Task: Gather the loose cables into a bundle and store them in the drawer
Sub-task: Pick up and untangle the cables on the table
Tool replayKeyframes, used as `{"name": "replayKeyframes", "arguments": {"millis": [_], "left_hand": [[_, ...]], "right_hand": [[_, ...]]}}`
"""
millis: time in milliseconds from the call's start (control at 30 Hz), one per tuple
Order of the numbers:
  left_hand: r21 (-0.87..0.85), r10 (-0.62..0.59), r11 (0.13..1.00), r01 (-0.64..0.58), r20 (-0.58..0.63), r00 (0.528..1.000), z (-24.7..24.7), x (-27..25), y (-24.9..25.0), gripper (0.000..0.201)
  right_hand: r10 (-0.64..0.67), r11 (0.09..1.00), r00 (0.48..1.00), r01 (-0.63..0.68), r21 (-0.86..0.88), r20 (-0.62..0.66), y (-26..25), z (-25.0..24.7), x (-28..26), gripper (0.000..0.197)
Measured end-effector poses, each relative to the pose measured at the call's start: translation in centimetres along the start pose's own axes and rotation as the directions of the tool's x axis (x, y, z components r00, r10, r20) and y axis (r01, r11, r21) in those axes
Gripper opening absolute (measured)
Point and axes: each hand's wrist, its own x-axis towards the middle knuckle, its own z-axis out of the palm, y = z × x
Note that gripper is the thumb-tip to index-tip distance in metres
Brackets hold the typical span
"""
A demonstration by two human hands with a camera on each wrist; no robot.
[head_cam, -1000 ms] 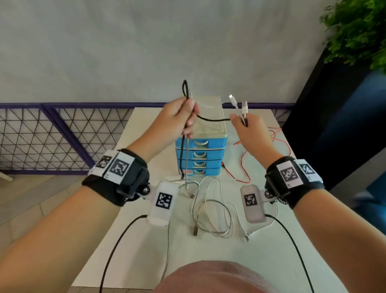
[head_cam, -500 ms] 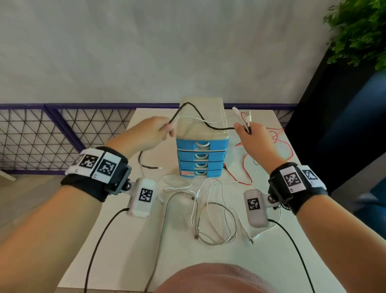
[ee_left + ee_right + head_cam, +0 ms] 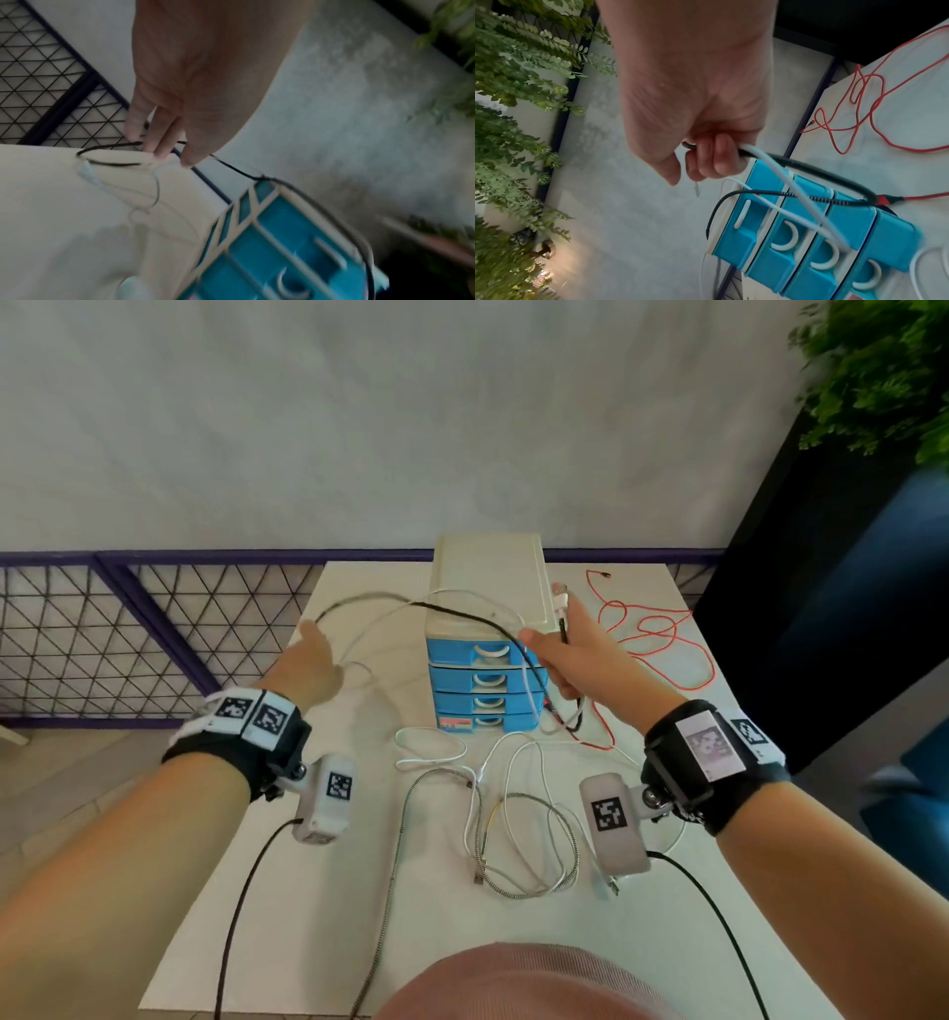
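Observation:
My right hand [image 3: 570, 654] is held beside the top of the blue drawer unit [image 3: 488, 680], fingers curled round a black cable [image 3: 462, 613] and a white cable [image 3: 462, 593]; their plug ends stick up above the fist. The right wrist view shows that hand [image 3: 706, 158] gripping both cables [image 3: 808, 164] in front of the drawer unit [image 3: 795, 233], whose drawers are all closed. The two cables arch left over the unit to my left hand [image 3: 308, 660] above the table's far left. Its fingertips [image 3: 164, 150] pinch the black cable [image 3: 308, 194], which loops below them.
On the white table [image 3: 287, 891] near me lie braided cables [image 3: 393, 865] and a white cable loop [image 3: 431, 747]. A red cable [image 3: 649, 634] sprawls to the right of the drawers. A mesh fence [image 3: 128, 634] runs at the left, and a dark planter [image 3: 821, 557] stands at the right.
My left hand dropped from high in front of the drawers and slid out left along the black cable. My right hand lowered slightly, still gripping the plug ends.

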Motion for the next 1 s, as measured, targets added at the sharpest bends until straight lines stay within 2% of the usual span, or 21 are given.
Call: {"name": "replayKeyframes", "arguments": {"millis": [33,67,100,167,200,233,300,400,433,500,600,667,733,800,867,933,1000], "left_hand": [[0.062,0.027,0.997,-0.034,0.100,0.995,1.1,-0.8,-0.2,0.042],[0.125,0.042,0.989,-0.076,0.250,0.967,2.3,-1.7,-0.4,0.028],[0.164,0.038,0.980,-0.113,0.406,0.913,3.6,-2.8,-0.6,0.018],[0.192,0.016,0.968,-0.165,0.606,0.795,6.6,-5.0,-1.0,0.019],[0.209,0.015,0.958,-0.195,0.644,0.765,8.1,-5.9,-1.1,0.023],[0.226,0.027,0.948,-0.225,0.647,0.762,9.6,-6.7,-1.1,0.027],[0.273,0.060,0.921,-0.277,0.605,0.794,11.8,-7.7,-1.2,0.030],[0.318,0.091,0.896,-0.309,0.550,0.830,13.2,-8.4,-0.8,0.011],[0.326,0.093,0.895,-0.305,0.531,0.842,13.4,-8.6,-0.7,0.013],[0.310,0.098,0.902,-0.300,0.531,0.841,13.4,-8.4,-0.7,0.023],[0.103,0.202,0.941,-0.323,0.596,0.777,12.4,-8.1,-0.1,0.004],[-0.109,0.317,0.941,-0.321,0.619,0.719,11.1,-8.2,1.0,0.014],[-0.282,0.470,0.882,-0.377,0.554,0.687,8.9,-8.9,3.1,0.013],[-0.414,0.566,0.815,-0.406,0.417,0.711,6.4,-9.5,5.4,0.007],[-0.531,0.597,0.747,-0.400,0.272,0.754,4.1,-9.7,7.3,0.012],[-0.596,0.583,0.715,-0.365,0.221,0.782,2.5,-9.5,8.2,0.015],[-0.645,0.563,0.698,-0.310,0.226,0.795,1.7,-9.4,8.4,0.026]], "right_hand": [[-0.012,0.999,1.000,0.012,0.046,-0.004,-0.1,0.0,0.0,0.057],[-0.021,0.996,1.000,0.021,0.091,-0.007,-0.2,0.0,0.0,0.056],[-0.028,0.990,1.000,0.029,0.137,-0.010,-0.3,0.0,0.1,0.052],[-0.041,0.973,0.999,0.045,0.228,-0.021,-0.4,0.2,0.0,0.043],[-0.035,0.965,0.999,0.042,0.259,-0.029,-0.5,0.3,0.1,0.043],[-0.027,0.960,0.999,0.036,0.278,-0.035,-0.5,0.3,0.0,0.044],[-0.024,0.960,0.999,0.035,0.277,-0.044,-0.6,0.5,-0.1,0.038],[-0.030,0.971,0.999,0.035,0.238,-0.022,-1.0,0.6,-0.2,0.018],[-0.032,0.973,0.999,0.034,0.227,-0.014,-1.1,0.7,-0.3,0.012],[-0.026,0.985,1.000,0.025,0.169,0.008,-1.0,0.7,-0.5,0.012],[-0.008,0.996,0.997,0.001,0.090,0.073,-0.8,1.2,-0.7,0.019],[0.014,0.986,0.993,-0.033,0.163,0.116,-0.7,1.9,-0.9,0.018],[0.008,0.980,0.990,-0.036,0.195,0.143,-0.5,2.7,-1.0,0.019],[-0.017,0.993,0.985,-0.003,0.118,0.172,-0.3,3.7,-1.2,0.019],[-0.036,0.999,0.987,0.030,0.038,0.157,0.0,4.5,-1.2,0.020],[-0.072,0.997,0.992,0.074,-0.017,0.105,-0.3,4.8,-0.8,0.020],[-0.099,0.990,0.990,0.109,-0.088,0.103,-0.9,4.5,-0.5,0.018]]}}
